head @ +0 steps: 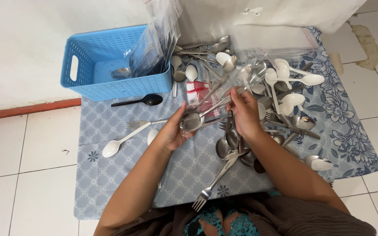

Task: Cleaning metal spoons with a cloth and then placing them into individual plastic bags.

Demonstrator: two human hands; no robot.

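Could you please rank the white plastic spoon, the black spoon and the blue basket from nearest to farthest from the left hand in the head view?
From the left hand:
1. White plastic spoon, on the cloth just left.
2. Black spoon, above it.
3. Blue basket, at the cloth's far corner.

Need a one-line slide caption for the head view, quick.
Left hand and right hand hold a metal spoon in a clear bag above scattered cutlery, beside a blue basket.

Both bare forearms reach forward and converge. The left hand (171,131) is cupped, palm turned inward, fingers curled closed; the right hand (243,111) faces it, fingers pinched together.
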